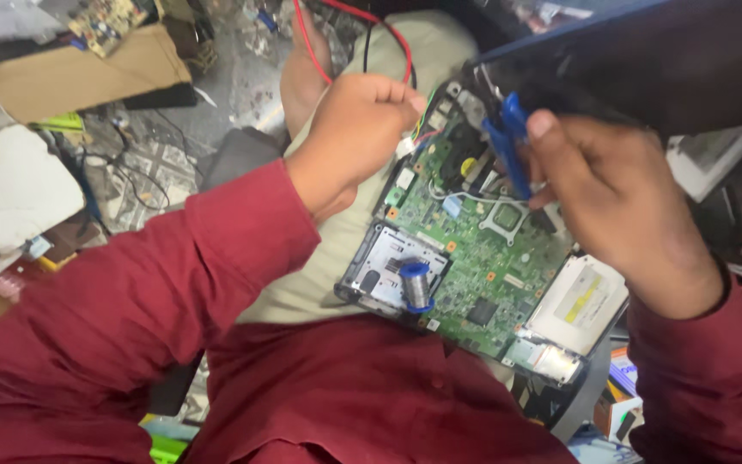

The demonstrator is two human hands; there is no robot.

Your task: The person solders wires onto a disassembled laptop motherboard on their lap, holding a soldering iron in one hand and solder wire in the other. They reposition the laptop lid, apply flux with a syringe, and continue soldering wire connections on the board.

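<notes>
The person sits with an opened laptop's green circuit board (474, 249) across the lap, and everything else is placed from that board. The left hand (358, 129) hovers over the board's upper left corner, closed into a fist around the red and black wires (392, 39) that run up and away from that corner. The fingers are curled tight, and the wire ends seem to meet the board right at the corner, though the exact contact is hidden by the fist. The right hand (624, 202) is over the board's upper right part, thumb and fingers pinched shut on a blue tool (507, 146) whose tip points down toward the board's upper middle. What kind of tool it is cannot be told. A small spool of solder wire (416, 286) lies on the board's lower left, on the metal card slot, and a silver disc drive (579, 302) sits at the board's lower right edge. The dark laptop lid (663, 60) leans behind the board's top edge.

Judging from this, the step in hand looks like probing or joint work at the upper edge of the board. The next move would call for a steady left hand holding the wires in place while the blue tip is set finely on one small point without touching neighbouring parts
</notes>
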